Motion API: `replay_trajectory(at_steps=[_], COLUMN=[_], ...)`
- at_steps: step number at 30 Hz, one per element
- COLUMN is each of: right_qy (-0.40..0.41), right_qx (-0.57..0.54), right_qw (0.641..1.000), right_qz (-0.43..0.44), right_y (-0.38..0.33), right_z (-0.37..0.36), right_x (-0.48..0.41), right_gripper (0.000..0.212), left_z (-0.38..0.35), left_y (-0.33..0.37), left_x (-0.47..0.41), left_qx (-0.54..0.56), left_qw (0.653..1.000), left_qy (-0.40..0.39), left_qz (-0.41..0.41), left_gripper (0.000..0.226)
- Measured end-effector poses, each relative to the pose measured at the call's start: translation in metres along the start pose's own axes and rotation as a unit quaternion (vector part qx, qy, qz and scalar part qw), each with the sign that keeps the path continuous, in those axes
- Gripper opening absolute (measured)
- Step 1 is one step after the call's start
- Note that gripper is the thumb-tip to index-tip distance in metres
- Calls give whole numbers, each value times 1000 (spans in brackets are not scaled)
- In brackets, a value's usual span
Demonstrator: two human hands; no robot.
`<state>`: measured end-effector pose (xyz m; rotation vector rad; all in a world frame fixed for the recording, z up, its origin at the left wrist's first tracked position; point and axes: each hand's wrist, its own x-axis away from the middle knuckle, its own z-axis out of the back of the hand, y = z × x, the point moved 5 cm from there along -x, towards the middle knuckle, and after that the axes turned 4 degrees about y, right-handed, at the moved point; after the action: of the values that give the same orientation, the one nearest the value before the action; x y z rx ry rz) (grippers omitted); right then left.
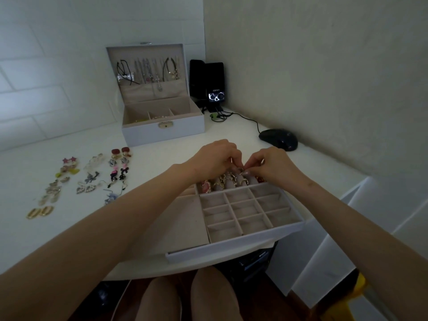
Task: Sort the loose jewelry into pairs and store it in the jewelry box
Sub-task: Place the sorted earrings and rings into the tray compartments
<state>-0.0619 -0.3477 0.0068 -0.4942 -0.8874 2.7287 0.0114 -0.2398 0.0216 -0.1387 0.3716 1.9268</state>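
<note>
— White table point(162, 156), rounded at its near edge, with a dark floor below. What sits closest on it?
— A grey tray point(231, 248) lined in beige, right at that edge. It has one wide section on the left and small square compartments on the right. A padded ring row point(228, 183) runs along its far side, with rings tucked in.
— And the hands?
— Both are over that row. The left hand point(215, 158) and right hand point(271, 165) have curled fingers, and their fingertips meet on a small gold piece point(241, 170). I cannot tell which hand bears it.
— The loose jewelry?
— The earrings point(92, 177) lie on the table to the left, two by two in columns, well apart from the tray.
— Farther back?
— The jewelry box point(162, 129) stands open near the pale tiled wall, with necklaces hanging in its upright lid point(148, 66). Black speakers point(207, 82) fill the corner just beside it. A black mouse point(278, 139) lies by the plain right-hand wall.
</note>
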Motion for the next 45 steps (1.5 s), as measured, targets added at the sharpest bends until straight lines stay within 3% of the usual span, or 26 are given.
replay_trajectory(at_steps=[6,16,25,30,39,45], right_qy=[-27,-28,-57,-54,-43,-7], right_qx=[2,-114,-158,-156,-130,-78], right_qw=[1000,992,982,983,990,997], right_qz=[-1,-45,-88,-82,-29,19], right_y=[-1,5,9,5,-1,-4], right_z=[-1,9,7,6,5,3], right_x=[-2,-3,-1,-2,-1,-1], right_gripper=[17,10,9,3,14,12], left_z=[1,6,4,5,-1,4], left_y=[1,1,-4,-3,-5,-6], left_x=[1,-2,0,-1,-1,3], left_qx=[-11,168,161,148,172,286], left_qw=[1000,983,985,987,983,952], left_qy=[10,66,67,62,62,76], left_qz=[-19,17,21,9,25,74], left_gripper=[8,9,10,11,16,14])
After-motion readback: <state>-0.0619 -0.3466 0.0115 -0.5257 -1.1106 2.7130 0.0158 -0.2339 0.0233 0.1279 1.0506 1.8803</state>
